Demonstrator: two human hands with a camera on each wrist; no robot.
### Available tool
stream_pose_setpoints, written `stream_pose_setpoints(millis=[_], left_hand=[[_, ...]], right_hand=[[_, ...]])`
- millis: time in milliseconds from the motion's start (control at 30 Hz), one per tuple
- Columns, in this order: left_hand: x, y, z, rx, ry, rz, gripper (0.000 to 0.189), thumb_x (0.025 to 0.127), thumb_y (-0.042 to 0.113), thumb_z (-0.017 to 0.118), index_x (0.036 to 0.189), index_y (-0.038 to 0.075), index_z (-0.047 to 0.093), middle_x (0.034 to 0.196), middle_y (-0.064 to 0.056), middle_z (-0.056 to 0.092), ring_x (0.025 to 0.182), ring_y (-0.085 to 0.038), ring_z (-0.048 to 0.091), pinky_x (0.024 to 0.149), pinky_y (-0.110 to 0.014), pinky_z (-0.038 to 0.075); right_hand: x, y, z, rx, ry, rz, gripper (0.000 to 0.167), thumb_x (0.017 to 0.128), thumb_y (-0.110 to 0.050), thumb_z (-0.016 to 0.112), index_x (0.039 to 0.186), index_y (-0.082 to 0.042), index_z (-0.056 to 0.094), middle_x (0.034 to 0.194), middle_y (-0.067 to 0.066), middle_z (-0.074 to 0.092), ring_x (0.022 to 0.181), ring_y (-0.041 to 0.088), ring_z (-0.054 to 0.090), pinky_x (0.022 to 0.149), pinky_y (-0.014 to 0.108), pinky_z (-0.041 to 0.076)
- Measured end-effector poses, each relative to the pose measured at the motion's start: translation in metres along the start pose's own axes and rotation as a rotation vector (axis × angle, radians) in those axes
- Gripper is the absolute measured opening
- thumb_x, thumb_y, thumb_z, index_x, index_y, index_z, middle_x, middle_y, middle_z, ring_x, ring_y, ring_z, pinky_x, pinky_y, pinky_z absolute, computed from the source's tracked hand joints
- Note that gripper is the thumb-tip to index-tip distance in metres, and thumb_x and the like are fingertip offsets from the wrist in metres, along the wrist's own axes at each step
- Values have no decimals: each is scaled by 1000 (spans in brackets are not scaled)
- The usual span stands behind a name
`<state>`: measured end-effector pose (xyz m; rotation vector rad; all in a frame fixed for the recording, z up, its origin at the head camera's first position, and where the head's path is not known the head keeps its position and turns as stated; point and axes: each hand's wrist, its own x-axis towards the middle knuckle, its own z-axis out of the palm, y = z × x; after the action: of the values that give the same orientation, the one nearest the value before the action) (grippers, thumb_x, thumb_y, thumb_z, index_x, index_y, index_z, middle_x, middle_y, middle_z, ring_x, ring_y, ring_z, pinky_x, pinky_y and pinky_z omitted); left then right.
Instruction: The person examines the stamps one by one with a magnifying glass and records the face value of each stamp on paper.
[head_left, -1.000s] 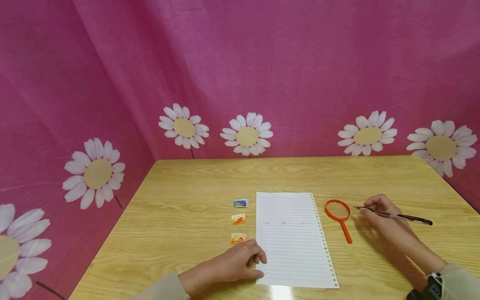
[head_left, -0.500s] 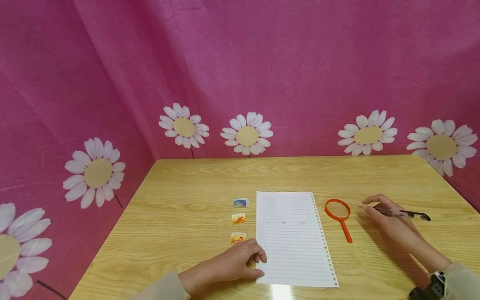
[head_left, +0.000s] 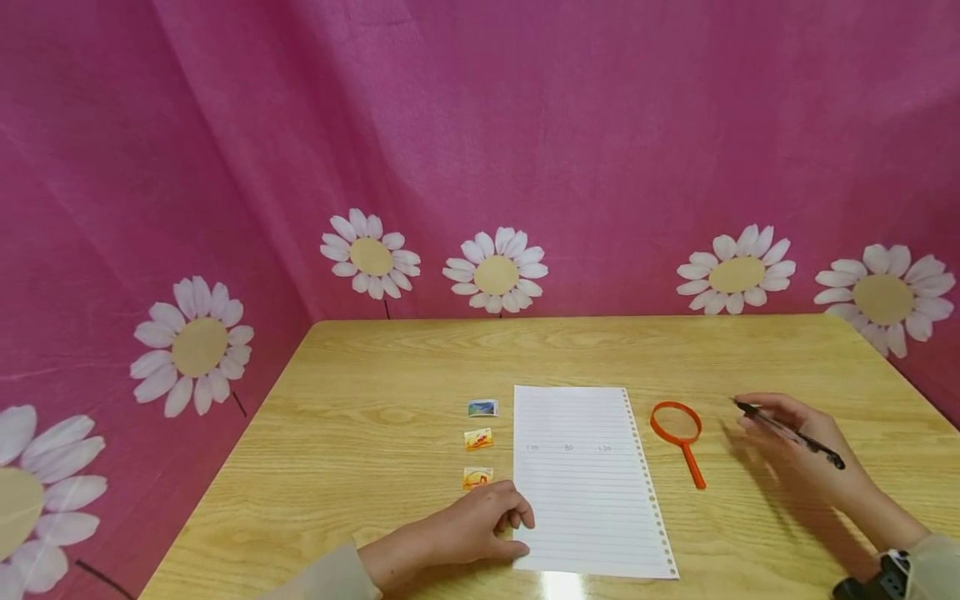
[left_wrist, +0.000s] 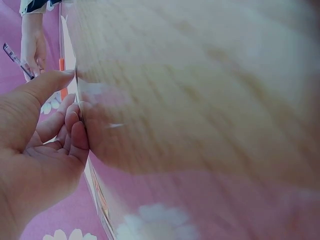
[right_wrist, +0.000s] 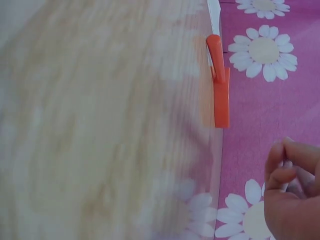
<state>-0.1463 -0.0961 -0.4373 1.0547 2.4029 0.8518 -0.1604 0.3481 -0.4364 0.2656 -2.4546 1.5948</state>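
Note:
My left hand [head_left: 480, 523] rests at the left edge of a lined sheet of paper [head_left: 581, 512], fingers loosely bent and thumb at the margin. The sheet has punched holes down its right side and a row of small handwritten numbers. Over the right part of the table, my right hand [head_left: 813, 454] holds a black-and-clear pen [head_left: 795, 435], its tip pointing up and left. The right wrist view shows that hand [right_wrist: 295, 185] with its fingertips together; the pen is mostly hidden there. Between sheet and right hand lies a red magnifying glass [head_left: 692, 463].
Left of the sheet, three small stamps form a column: a blue-green one [head_left: 483, 408], a yellow-red one [head_left: 477, 439] and another yellow-red one [head_left: 477, 477] just beyond the left hand. The wooden table [head_left: 360, 417] meets a pink flowered curtain [head_left: 600, 167] behind and at the left.
The right hand has shifted a little to the right, and the pen has swung so its rear end points lower, towards the wrist. The left hand and the sheet stay in place.

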Motion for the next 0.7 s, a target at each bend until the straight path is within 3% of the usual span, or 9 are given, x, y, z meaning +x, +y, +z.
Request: stream_pose_setpoints(millis=[100,167,233,367,433,533,700], left_hand=[[0,1,-1,-9,0,-6,19,86,17,75,100,12,64,86,7,51,72,5,39,69,-10,39],[0,1,-1,-14,0,-13,19,85,17,75,100,12,64,86,8,51,73,5,39,69,-10,39],[0,1,-1,-13,0,-14,19,85,17,76,100,12,64,86,8,51,73,5,39,69,-10,39],[-1,1,0,4,4,-1,19,85,16,75,100,12,64,86,9,50,72,6,39,69,-9,39],[-1,1,0,15,6,2,19,86,17,75,100,12,64,85,10,50,72,6,38,69,-9,39],[-1,0,0,13,6,3,19,86,16,75,100,12,64,85,10,49,72,6,38,69,-9,39],[0,0,1,19,5,2,18,86,17,75,100,13,64,86,10,49,72,6,38,69,-9,39]], right_hand=[[1,4,-4,104,-42,-76,35,97,1,54,129,-9,59,98,-17,72,88,-7,66,68,12,52],[1,6,-6,188,-69,-72,38,97,4,51,133,-9,57,100,-14,73,85,-4,67,63,16,52],[1,6,-7,200,-54,-62,36,100,-1,49,133,-12,58,100,-15,74,84,-3,66,60,18,49],[2,5,-5,442,-47,-60,32,103,-4,42,129,-9,59,104,-10,73,90,1,65,64,21,47],[3,3,-2,499,-24,-62,29,103,-4,43,125,-8,61,102,-8,73,88,2,64,62,22,45],[4,0,2,406,25,-62,24,101,-2,48,118,-8,63,92,-10,71,76,4,60,57,25,41],[11,-4,1,-30,22,-92,15,99,-5,52,111,-7,62,79,-13,60,63,10,47,50,29,36]])
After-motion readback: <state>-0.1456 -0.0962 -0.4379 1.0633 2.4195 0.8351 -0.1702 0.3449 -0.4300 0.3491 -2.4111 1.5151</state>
